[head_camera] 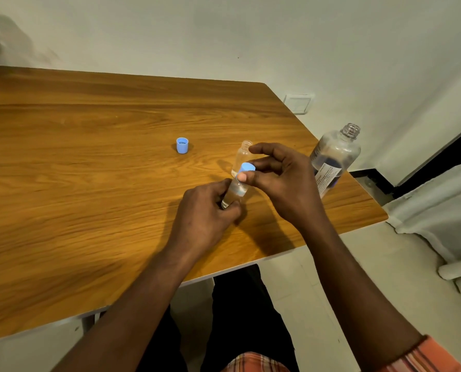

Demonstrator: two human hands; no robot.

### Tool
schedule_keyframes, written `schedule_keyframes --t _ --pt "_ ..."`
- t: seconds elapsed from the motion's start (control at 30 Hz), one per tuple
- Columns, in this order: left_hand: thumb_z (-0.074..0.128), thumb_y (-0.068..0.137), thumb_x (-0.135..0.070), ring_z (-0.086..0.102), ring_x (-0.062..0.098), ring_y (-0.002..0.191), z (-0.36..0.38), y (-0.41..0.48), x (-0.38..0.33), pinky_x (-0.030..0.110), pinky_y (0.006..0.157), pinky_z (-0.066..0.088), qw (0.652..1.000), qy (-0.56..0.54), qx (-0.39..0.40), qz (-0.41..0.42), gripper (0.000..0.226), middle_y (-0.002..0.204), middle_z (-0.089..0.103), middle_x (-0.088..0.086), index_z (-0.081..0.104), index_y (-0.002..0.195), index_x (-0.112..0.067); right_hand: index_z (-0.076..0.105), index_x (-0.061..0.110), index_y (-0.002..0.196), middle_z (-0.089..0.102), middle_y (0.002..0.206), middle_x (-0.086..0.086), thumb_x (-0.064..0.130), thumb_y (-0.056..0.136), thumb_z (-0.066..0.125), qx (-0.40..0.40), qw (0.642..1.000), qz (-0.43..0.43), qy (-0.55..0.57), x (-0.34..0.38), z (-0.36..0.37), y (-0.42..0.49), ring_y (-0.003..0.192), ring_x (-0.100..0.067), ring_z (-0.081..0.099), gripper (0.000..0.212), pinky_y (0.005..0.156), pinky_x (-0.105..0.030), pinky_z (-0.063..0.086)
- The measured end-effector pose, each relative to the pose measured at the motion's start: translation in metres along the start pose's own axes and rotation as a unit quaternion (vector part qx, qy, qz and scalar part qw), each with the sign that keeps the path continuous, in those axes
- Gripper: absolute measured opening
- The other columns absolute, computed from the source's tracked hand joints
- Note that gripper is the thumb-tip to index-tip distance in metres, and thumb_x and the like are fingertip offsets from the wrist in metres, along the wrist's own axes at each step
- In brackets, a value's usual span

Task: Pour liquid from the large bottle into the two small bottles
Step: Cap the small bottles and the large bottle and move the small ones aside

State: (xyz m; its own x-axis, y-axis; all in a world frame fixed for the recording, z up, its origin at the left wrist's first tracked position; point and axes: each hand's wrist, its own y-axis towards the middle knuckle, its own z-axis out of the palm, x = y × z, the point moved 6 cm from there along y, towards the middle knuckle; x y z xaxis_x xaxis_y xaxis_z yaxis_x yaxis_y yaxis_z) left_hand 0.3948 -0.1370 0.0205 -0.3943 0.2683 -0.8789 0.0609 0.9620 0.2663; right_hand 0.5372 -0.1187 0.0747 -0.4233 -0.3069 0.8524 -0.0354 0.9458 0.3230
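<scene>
Our left hand grips a small bottle, right hand pinches a cap; large bottle stands by the worktop edge.

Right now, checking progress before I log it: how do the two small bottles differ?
The held bottle leans in the left hand; the far bottle stands upright on the table. The held bottle has a blue cap at its mouth, pinched by the right hand; the far bottle's mouth is open. Both are clear.

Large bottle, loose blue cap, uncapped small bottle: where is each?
large bottle (336,151), head view, body above label
loose blue cap (182,149), head view, side wall
uncapped small bottle (240,158), head view, clear body
</scene>
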Motion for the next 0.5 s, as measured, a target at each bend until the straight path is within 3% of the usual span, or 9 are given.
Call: schedule_keyframes --t 0.13,0.27,0.5 --pt "0.066 0.078 -0.019 0.06 0.006 0.064 -0.002 -0.001 -0.001 0.029 0.06 0.049 1.0 0.005 -0.008 -0.01 0.017 0.067 0.067 -0.009 0.072 0.093 -0.024 0.064 0.018 0.122 0.072 0.098 0.004 0.023 0.069 0.086 0.006 1.0 0.031 -0.005 -0.018 0.01 -0.011 0.09 -0.011 0.069 0.057 0.082 -0.03 0.057" --pt "0.068 0.075 -0.013 0.066 0.004 0.077 -0.002 -0.001 0.002 0.036 0.071 0.056 1.0 -0.007 -0.024 -0.018 0.027 0.084 0.072 -0.009 0.071 0.1 -0.024 0.07 0.015 0.113 0.075 0.095 0.0 0.02 0.078 0.079 0.031 0.997 0.067 0.016 -0.036 0.023 -0.025 0.089 -0.016 0.071 0.037 0.085 -0.042 0.057" --pt "0.069 0.076 -0.011 0.067 0.006 0.082 -0.003 -0.001 0.004 0.038 0.074 0.056 0.999 0.007 -0.043 -0.015 0.031 0.091 0.073 -0.008 0.069 0.104 -0.022 0.071 0.012 0.109 0.075 0.096 0.003 0.012 0.08 0.076 0.016 0.998 0.061 0.03 -0.037 0.031 -0.03 0.089 -0.008 0.07 0.03 0.081 -0.025 0.056"
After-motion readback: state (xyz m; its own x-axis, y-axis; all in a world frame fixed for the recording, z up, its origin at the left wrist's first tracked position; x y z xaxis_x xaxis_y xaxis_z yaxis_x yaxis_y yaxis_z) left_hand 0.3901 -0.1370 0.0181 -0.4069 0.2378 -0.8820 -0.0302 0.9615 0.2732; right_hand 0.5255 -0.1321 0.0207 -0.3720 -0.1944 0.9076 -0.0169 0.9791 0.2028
